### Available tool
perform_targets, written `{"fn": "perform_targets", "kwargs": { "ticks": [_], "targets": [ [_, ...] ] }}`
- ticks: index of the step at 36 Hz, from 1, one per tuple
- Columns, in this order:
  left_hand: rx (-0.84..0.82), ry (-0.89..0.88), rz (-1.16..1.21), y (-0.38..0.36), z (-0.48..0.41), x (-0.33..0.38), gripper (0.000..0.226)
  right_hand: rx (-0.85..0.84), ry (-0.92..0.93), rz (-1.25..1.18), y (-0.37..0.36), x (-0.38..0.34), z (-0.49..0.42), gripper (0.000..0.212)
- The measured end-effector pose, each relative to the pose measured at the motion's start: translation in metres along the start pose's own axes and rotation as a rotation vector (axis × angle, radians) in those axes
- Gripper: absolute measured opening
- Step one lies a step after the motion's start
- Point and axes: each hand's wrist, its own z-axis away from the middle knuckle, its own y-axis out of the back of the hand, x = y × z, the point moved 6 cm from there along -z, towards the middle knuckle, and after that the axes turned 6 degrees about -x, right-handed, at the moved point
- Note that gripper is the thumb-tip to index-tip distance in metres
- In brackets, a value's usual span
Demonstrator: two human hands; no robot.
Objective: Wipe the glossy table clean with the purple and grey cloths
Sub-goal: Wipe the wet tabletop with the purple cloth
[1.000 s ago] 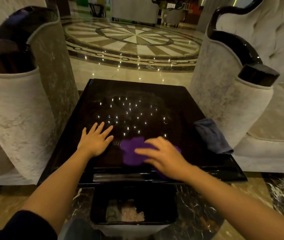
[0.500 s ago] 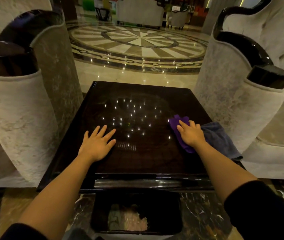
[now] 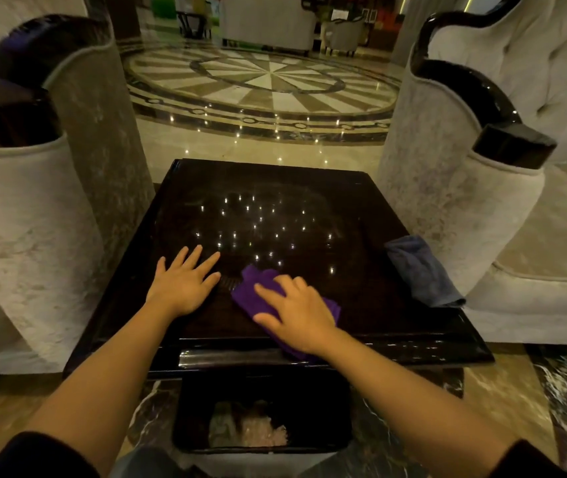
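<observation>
Purple cloth (image 3: 257, 291) swept back leftward, near edge

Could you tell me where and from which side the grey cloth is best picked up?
Probably pinch the grey cloth at its bunched upper end with the right hand, coming from the table's middle, since its right side lies against the armchair.

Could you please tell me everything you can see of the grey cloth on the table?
The grey cloth is a soft, blue-grey fabric that looks like microfibre, loosely folded into a long bundle with rumpled ends. It lies on the right edge of the glossy table, running along that edge, its near end drooping slightly over the rim. It sits close against the pale armchair; whether they touch is unclear. Neither hand is on it; it lies apart from the purple cloth.
</observation>
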Motion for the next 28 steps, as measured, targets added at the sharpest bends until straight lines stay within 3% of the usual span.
{"fn": "perform_targets", "kwargs": {
  "ticks": [1, 9, 10, 16, 21, 28],
  "targets": [
    [0.047, -0.007, 0.004, 0.022, -0.006, 0.010, 0.053, 0.050, 0.028, -0.002, 0.019, 0.000, 0.000, 0.053],
    [0.017, 0.004, 0.004, 0.014, -0.012, 0.008, 0.054, -0.004, 0.249, -0.054, 0.014, -0.043, 0.016, 0.045],
    [0.061, 0.022, 0.058, 0.017, -0.048, 0.025, 0.054, -0.024, 0.290, -0.015, 0.017, -0.009, -0.004, 0.045],
    [0.040, 0.024, 0.058, 0.006, -0.049, 0.024, 0.054, -0.084, 0.410, -0.076, 0.023, -0.017, 0.004, 0.038],
    [0.002, -0.007, 0.008, 0.003, -0.041, 0.027, 0.055, 0.062, 0.291, -0.201, 0.058, 0.015, -0.005, 0.037],
    [0.000, 0.010, 0.012, -0.004, -0.021, 0.007, 0.054, 0.285, -0.102, -0.351, 0.091, 0.105, -0.040, 0.037]
  ]
}}
